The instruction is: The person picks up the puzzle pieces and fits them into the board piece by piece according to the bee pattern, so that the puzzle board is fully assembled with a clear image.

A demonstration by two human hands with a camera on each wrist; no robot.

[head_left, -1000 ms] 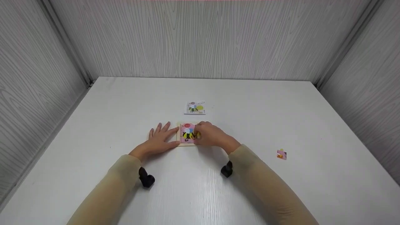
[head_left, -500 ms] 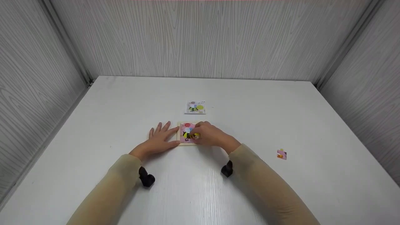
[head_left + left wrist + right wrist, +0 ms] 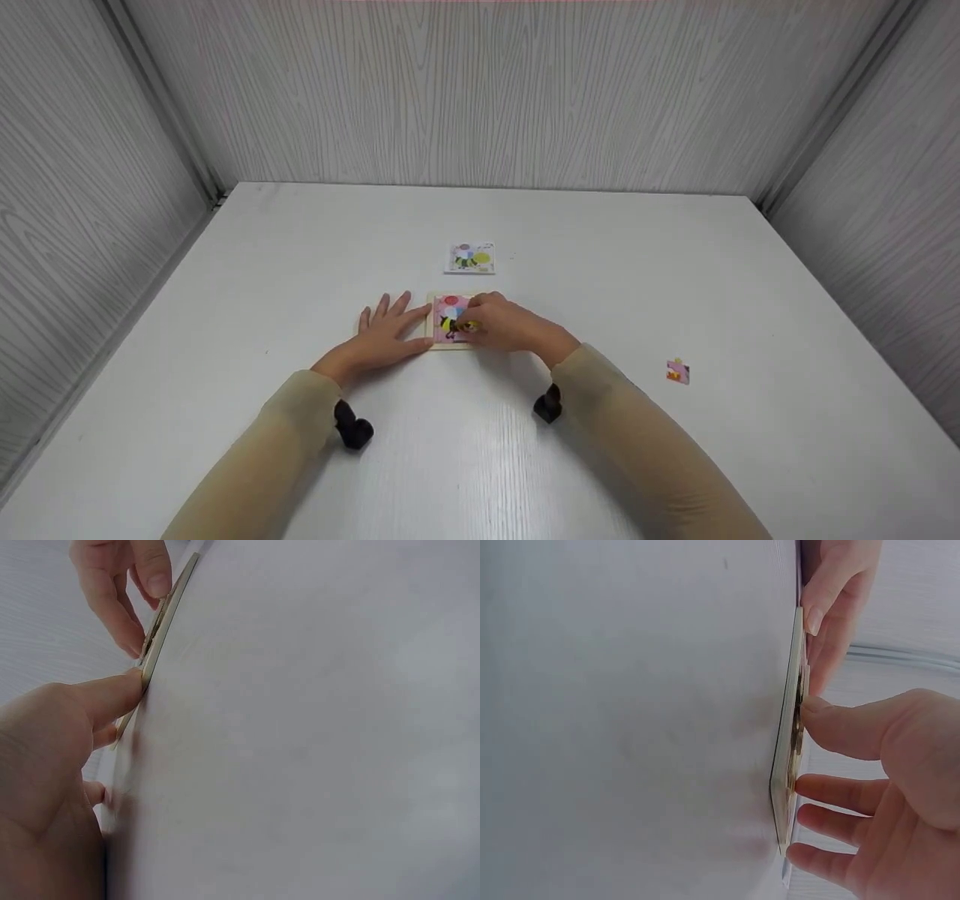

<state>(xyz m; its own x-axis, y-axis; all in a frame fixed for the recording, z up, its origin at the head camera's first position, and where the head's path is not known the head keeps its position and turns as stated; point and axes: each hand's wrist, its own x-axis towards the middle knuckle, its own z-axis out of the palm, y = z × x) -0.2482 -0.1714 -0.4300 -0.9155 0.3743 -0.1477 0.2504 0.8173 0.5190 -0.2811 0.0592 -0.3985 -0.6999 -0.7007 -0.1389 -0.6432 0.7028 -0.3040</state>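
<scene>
A small wooden jigsaw puzzle [image 3: 441, 313] with a pink bee picture lies in a pale frame at mid-table. My left hand [image 3: 386, 337] lies flat with spread fingers, thumb and index finger against the frame's left edge. Over the puzzle's right side, my right hand [image 3: 511, 324] pinches a yellow and dark puzzle piece [image 3: 470, 327] between thumb and fingers, partly covering it. In the right wrist view, the thumb and fingertips sit right at the board [image 3: 781, 772], where the piece stands slightly proud of the frame. The right hand hides the frame's right edge from the head view.
A loose pink and orange puzzle piece [image 3: 678, 373] lies to the right on the white table [image 3: 750, 300]. Behind the puzzle lies a square card [image 3: 470, 259] with a similar bee picture. Grey wood-grain walls [image 3: 480, 90] enclose the table's back and sides.
The right thumb and fingers have shifted slightly left and down over the puzzle with the piece. The left hand stays against the frame.
</scene>
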